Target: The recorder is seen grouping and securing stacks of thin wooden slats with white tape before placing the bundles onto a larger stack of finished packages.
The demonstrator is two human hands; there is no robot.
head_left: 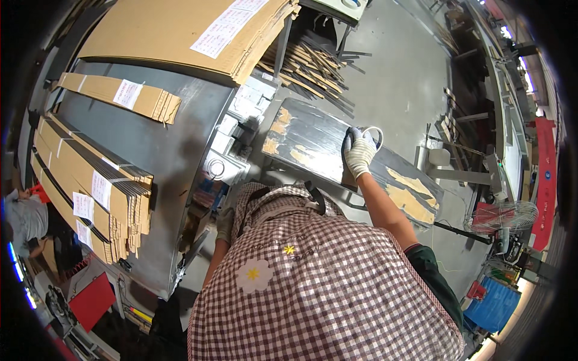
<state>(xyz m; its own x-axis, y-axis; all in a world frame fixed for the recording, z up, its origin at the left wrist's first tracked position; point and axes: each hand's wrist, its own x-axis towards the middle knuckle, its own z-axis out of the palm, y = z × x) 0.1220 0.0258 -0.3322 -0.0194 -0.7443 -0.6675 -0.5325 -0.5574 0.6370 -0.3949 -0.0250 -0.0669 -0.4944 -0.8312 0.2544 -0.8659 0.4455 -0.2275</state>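
Observation:
My right hand [360, 151], in a white knit glove with a dark palm, is over the middle of a long dark bench [319, 135] with a worn, peeling top. Its fingers are curled closed around a looped white band [379, 137], which sticks out on the right side; the part inside the grip is hidden. Down at my left side hangs my left hand [224, 224], also gloved, next to the checked apron [325, 283]. Its fingers are too hidden to read.
A grey metal table [180, 108] on the left bears a large cardboard stack [162, 30] and bundled cardboard strips [90, 174]. Loose strips [313, 66] lie on the floor beyond the bench. A fan [503, 216] and a blue bin [492, 305] stand at right.

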